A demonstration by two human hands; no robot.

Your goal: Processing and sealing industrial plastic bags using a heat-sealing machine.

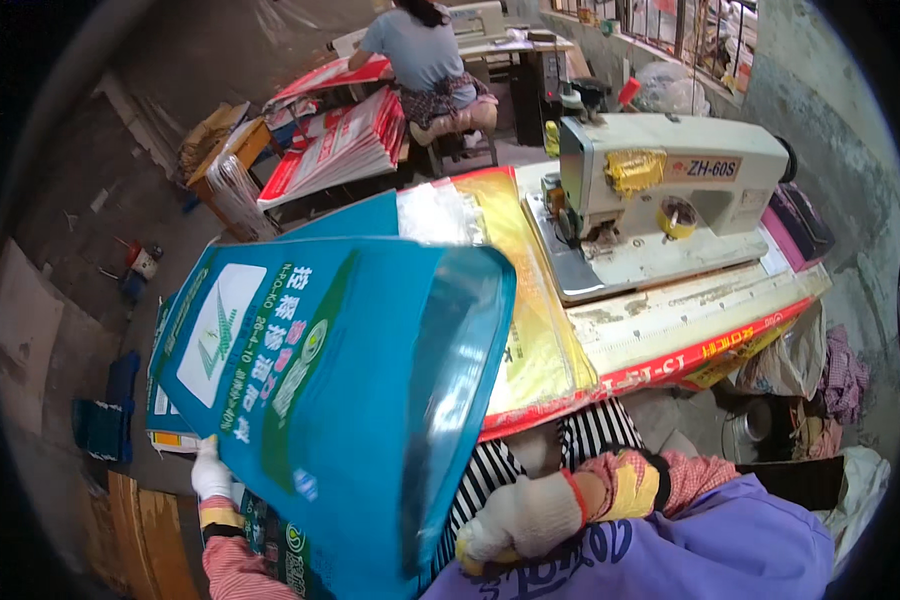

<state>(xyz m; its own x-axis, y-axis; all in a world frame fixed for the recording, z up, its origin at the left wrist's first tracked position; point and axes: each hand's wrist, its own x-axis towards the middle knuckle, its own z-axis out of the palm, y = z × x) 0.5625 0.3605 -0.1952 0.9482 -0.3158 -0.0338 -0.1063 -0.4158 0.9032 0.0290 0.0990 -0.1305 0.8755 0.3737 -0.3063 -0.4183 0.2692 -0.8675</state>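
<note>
A large teal woven plastic sack [360, 430] with green and white print spans the left and middle, its glossy right edge curling upward. At its lower left edge, my left hand [212, 476], in a white glove, pinches the sack's border. My right hand [520, 522], also in a white glove with yellowish fingertips, is curled over my lap beside the sack's lower right edge. Its fingers look closed, and whatever they may hold is hidden. Beneath the raised sack, more teal sacks [355, 215] lie on the table.
A white industrial sewing machine [670, 190] stands on the table at right, with a purple-black box [798, 228] behind it. Yellow sacks [525, 290] lie beside it. Further back, a seated person [425, 60] works near stacked red-white sacks [345, 150]. A wooden stand [232, 165] is at far left.
</note>
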